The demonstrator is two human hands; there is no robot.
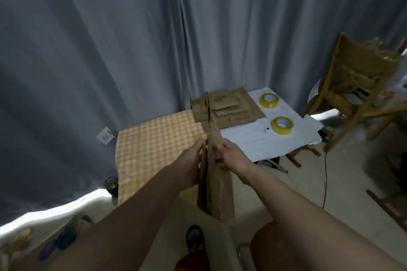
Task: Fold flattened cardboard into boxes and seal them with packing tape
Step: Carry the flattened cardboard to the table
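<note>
I hold a flattened brown cardboard piece edge-on and upright in front of the table. My left hand lies against its left face with straight fingers. My right hand grips its right side, fingers curled over the edge. A stack of flattened cardboard lies at the back of the table. Two yellow tape rolls sit on the white cloth: one at the back, one nearer.
The table carries a yellow checked cloth on the left and a white cloth on the right. A small white object lies by the nearer roll. A wooden chair stands at the right; grey curtains hang behind. A dark cup stands on the floor.
</note>
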